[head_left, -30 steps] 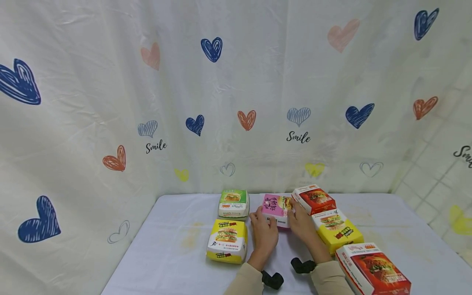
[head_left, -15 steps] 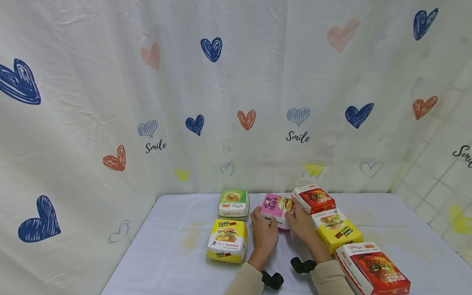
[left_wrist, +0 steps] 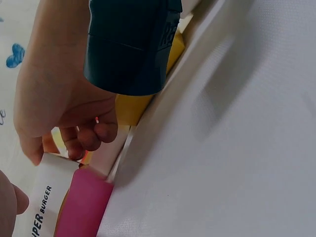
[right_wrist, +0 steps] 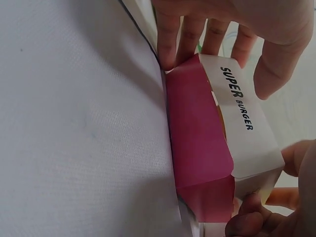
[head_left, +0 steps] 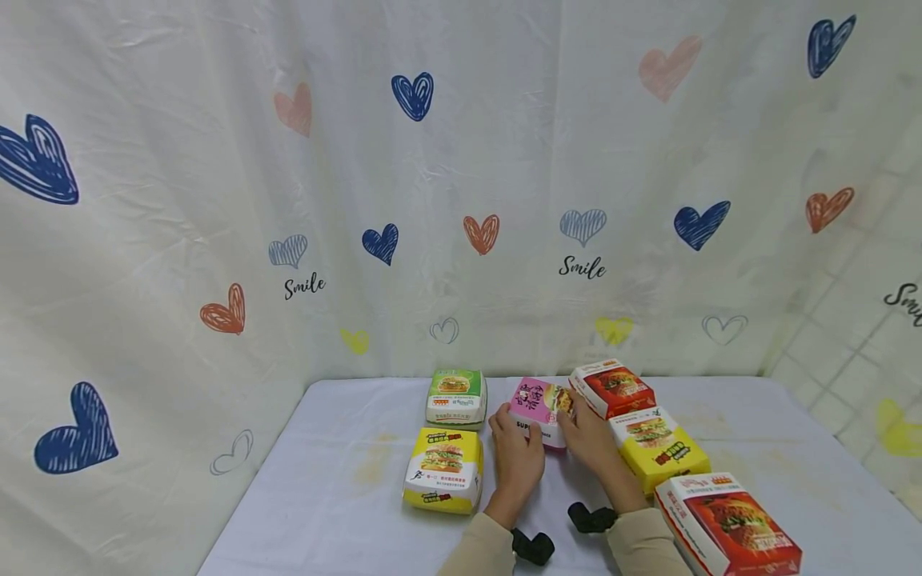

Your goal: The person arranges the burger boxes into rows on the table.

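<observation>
A pink and white burger box sits on the cloth-covered table between both hands. The left hand grips its left side, fingers along the side and thumb at the front. From the right, the right hand holds the other end; in the right wrist view its fingertips curl about the corner. The front panel reads "SUPER BURGER" above a magenta lower part. In the left wrist view the left thumb shows only at the edge. A red and white box stands right beside the right hand's fingers.
To the left, a green and white burger box stands behind a yellow and white one. Another yellow box and a larger red box line the right side. A heart-printed curtain hangs behind the table.
The pink box has turned slightly and its left end shifted a little left, showing more front lettering. The right thumb has moved slightly left. The other boxes have not moved.
</observation>
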The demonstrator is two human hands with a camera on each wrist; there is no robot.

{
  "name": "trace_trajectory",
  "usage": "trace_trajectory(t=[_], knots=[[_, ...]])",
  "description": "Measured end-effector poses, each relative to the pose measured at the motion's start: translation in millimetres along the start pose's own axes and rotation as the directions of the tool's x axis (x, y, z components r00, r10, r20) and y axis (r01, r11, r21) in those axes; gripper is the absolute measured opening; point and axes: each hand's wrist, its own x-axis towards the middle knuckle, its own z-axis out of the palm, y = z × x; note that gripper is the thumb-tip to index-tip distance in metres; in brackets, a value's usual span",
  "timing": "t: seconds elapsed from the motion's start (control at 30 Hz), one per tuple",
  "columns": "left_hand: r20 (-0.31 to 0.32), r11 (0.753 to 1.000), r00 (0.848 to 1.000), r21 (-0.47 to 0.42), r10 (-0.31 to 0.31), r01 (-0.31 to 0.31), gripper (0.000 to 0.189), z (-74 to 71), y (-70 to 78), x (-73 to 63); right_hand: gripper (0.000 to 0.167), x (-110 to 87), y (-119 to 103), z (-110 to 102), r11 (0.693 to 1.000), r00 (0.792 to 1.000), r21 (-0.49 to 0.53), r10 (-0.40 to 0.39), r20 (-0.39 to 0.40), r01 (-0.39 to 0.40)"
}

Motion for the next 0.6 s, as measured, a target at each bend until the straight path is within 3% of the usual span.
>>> trace_trajectory(t=[0.33,0.6], knots=[[0.001,1.000,1.000,-0.005,-0.022,0.022,0.064,-0.8,1.4,-0.5,0.053,1.8,1.3,0.9,0.999,0.998,-0.015,-0.032,-0.049,0.032],[-0.004,1.000,1.000,0.013,-0.016,0.016,0.068,-0.2,-0.8,0.9,0.053,1.4,1.4,3.1,1.000,0.996,0.024,0.000,-0.085,0.002]])
